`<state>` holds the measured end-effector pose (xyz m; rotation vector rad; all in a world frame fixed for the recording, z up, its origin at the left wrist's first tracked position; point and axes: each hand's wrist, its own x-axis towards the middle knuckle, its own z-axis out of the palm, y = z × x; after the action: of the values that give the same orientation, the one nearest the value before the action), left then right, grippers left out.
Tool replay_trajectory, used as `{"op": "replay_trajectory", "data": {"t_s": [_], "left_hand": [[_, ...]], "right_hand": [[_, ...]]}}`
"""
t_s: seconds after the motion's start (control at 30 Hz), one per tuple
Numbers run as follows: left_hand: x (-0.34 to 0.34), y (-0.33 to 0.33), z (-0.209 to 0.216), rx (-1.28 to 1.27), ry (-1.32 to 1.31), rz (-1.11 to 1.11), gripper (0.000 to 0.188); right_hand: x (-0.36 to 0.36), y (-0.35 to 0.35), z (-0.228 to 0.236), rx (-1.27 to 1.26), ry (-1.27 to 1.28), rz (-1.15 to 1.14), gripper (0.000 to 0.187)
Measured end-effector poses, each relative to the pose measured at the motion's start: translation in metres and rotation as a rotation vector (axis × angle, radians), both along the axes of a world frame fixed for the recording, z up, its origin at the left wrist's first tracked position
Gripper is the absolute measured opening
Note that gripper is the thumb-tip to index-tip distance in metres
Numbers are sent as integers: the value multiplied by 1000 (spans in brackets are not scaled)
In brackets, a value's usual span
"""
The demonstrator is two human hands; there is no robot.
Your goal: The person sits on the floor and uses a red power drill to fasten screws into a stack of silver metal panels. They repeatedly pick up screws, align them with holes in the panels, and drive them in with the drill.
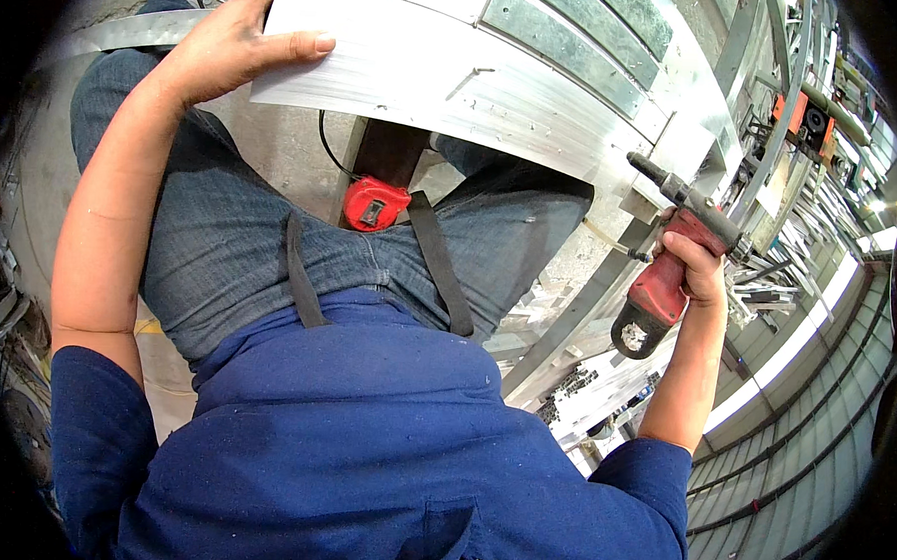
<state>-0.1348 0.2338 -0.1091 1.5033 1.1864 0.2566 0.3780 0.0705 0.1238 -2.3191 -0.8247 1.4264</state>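
My left hand grips the left end of a long silvery metal panel, thumb on top and fingers out of sight beneath it. The panel lies across above my knees, with flat grey-green strips set along its far side. Small pin-like pieces, perhaps blind rivets, lie loose on its surface. In my right hand is a red and black pneumatic rivet gun, its nose pointing up and left near the panel's right part. A thin hose joins it beside my fingers.
A red tape measure sits between my thighs, by a dark brown post and a black cord. Metal profiles are heaped at the right, near an orange and black device. A metal strip extends at the far left.
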Motion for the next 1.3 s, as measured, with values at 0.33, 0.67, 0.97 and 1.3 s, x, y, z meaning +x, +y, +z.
{"op": "replay_trajectory", "data": {"t_s": [0.33, 0.67, 0.97, 1.3], "left_hand": [[1, 1, 0, 11, -36, -5, 88], [-1, -1, -3, -7, -31, 11, 89], [4, 3, 8, 12, -44, -22, 88], [8, 3, 22, 7, 6, -37, 79]], "right_hand": [[-6, 1, -3, 2, -6, -46, 39], [-7, -8, -2, -101, -217, 5, 43], [-6, -5, 5, -39, -84, -117, 32], [-15, -4, 1, 13, -61, -84, 40]]}}
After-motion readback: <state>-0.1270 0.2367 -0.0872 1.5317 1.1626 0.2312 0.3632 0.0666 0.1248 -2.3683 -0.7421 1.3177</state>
